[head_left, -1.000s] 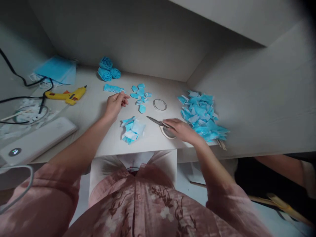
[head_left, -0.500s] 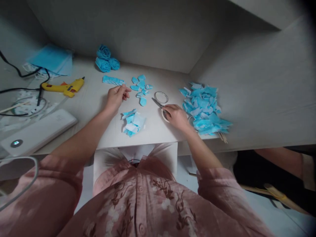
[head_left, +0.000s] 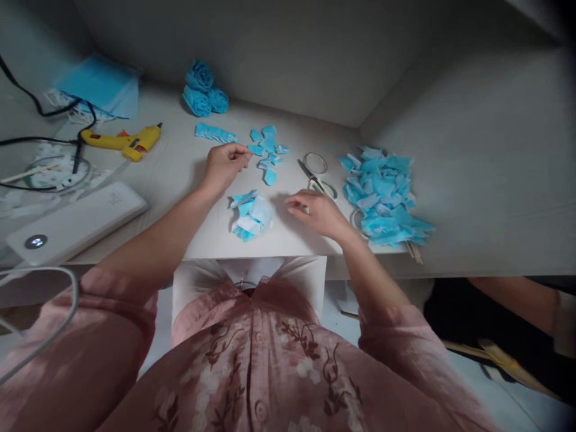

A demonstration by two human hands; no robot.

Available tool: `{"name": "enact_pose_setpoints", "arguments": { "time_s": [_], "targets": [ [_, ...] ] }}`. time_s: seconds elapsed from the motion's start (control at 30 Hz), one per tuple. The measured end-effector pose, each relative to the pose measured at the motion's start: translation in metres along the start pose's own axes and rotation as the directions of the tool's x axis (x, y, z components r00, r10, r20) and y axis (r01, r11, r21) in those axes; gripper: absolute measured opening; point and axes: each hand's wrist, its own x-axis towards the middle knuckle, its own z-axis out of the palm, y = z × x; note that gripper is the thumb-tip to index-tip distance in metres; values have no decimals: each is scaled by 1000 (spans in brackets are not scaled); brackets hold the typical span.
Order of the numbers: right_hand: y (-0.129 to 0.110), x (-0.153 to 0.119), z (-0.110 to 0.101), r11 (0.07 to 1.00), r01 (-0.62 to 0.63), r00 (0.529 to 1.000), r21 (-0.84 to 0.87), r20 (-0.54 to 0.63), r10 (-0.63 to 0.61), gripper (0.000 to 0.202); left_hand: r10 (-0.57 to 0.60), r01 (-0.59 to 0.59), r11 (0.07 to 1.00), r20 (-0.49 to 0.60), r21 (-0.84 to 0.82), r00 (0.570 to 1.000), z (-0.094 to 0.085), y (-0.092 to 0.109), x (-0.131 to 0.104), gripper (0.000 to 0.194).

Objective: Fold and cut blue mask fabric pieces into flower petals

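My left hand [head_left: 228,163] pinches the edge of a small blue petal [head_left: 255,150] at the left of a cluster of cut petals [head_left: 269,143]. My right hand [head_left: 314,210] is off the scissors, fingers apart and empty, just right of a small pile of blue and white scraps [head_left: 251,216]. Above it the scissors [head_left: 318,180] lie on the table, beside a roll of tape [head_left: 315,162]. A folded blue strip [head_left: 215,132] rests behind my left hand. Farther right is a large heap of blue pieces [head_left: 380,192].
Three blue paper roses [head_left: 204,93] stand at the back. On the left are a yellow glue gun [head_left: 130,141], blue masks [head_left: 101,87], black cables and a white power bank [head_left: 78,221]. Another person's arm [head_left: 517,300] shows at the lower right.
My right hand has let go of the scissors, which now lie on the table. My left hand has closed on a petal at the cluster's edge. The view has shifted slightly.
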Motion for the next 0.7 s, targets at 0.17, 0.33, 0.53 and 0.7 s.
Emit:
{"name": "enact_pose_setpoints", "arguments": {
  "time_s": [0.17, 0.33, 0.53, 0.7],
  "targets": [
    [-21, -20, 12, 990, 139, 978, 0, 155, -137, 32, 7, -7, 1000, 10, -2, 1000, 0, 1, 1, 23],
    [-36, -37, 34, 968, 137, 989, -212, 79, -123, 53, -32, 31, 999, 9, 11, 999, 0, 5, -2, 25],
    [-46, -74, 59, 965, 182, 979, -187, -63, -196, 53, -41, 41, 999, 3, 7, 999, 0, 6, -4, 27],
    [-47, -91, 94, 977, 180, 906, -114, -367, -210, 23, -39, 39, 999, 23, -4, 999, 3, 5, -5, 27]
  ]
}}
